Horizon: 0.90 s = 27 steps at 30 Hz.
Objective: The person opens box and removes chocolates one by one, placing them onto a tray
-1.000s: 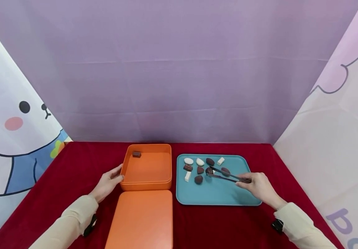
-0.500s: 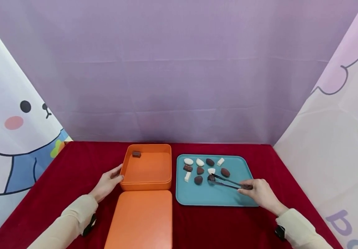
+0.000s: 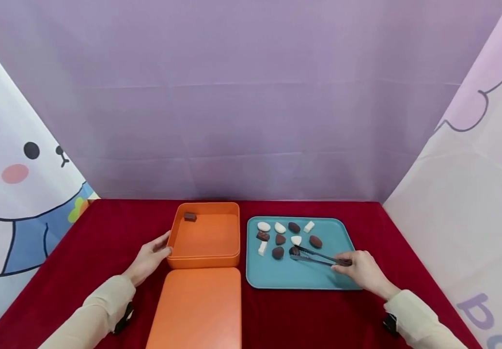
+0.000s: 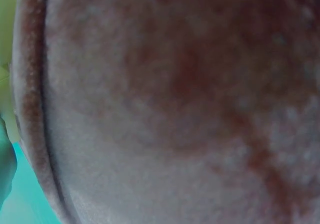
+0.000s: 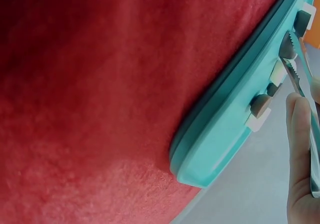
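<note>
Over the teal tray [image 3: 321, 278], the right hand [image 3: 362, 269] pinches tongs [image 3: 316, 255]; left hand [image 3: 148, 257] rests open against the orange box [image 3: 203, 259].

This looks like a staged recording booth rather than a lived-in room. A plain lilac backdrop [image 3: 251, 97] hangs behind the counter [image 3: 116, 228], which is draped edge to edge in red velvet cloth. Cartoon-printed fabric panels, one showing a rabbit [image 3: 20, 174], close off the counter's left and right edges.

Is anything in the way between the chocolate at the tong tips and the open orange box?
Only the box's own right wall must be cleared. The tongs reach a dark chocolate; another dark piece lies leftward on the tray.
</note>
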### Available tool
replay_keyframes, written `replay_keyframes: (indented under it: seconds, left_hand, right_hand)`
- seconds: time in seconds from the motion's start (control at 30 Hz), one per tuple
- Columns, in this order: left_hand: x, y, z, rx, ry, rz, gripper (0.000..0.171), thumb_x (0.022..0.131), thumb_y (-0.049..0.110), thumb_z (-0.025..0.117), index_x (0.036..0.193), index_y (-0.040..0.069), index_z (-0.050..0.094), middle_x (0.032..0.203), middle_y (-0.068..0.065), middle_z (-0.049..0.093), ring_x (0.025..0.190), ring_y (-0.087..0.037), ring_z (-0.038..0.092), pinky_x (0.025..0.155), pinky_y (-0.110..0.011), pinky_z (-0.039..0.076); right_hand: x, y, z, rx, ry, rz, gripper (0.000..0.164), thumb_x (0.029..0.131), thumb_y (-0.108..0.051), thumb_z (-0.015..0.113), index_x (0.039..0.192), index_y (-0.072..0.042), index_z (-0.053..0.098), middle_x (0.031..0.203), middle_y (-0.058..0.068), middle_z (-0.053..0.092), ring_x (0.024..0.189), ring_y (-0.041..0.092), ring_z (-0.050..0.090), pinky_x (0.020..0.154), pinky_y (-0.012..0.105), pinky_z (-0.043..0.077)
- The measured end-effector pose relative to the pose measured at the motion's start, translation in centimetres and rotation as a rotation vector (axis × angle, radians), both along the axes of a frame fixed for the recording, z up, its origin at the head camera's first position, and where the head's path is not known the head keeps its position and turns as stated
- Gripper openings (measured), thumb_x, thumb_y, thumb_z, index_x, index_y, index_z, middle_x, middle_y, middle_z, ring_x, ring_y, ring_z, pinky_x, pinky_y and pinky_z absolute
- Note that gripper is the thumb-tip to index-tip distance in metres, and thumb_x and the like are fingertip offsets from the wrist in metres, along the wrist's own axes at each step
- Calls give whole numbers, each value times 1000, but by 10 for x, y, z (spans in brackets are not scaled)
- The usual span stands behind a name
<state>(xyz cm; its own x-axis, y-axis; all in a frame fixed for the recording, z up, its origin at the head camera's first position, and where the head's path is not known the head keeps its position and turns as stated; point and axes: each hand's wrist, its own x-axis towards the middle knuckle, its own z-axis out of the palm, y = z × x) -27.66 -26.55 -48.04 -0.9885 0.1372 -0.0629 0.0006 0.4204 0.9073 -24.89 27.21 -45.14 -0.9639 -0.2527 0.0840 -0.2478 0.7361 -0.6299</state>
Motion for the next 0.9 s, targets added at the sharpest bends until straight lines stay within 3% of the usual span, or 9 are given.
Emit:
replay_keyframes:
  seconds: [0.33,0.9]
  left_hand:
    - [-1,1,3,13,-24,8,62,96,21,48,148,12,16,147,-20,28,132,-34,34,103,-47,35]
    - [-1,0,4,-24,-17,14,62,95,22,49,148,12,18,146,-19,31,131,-33,36,102,-44,38]
  right_hand:
    - [-2,2,-4,-21,-50,-23,30,76,-18,73,101,-2,71,87,4,70,69,6,58,56,18,49]
    - [2,3,-1,-38,-52,6,37,76,-24,73,104,0,69,89,5,70,73,7,62,60,17,51]
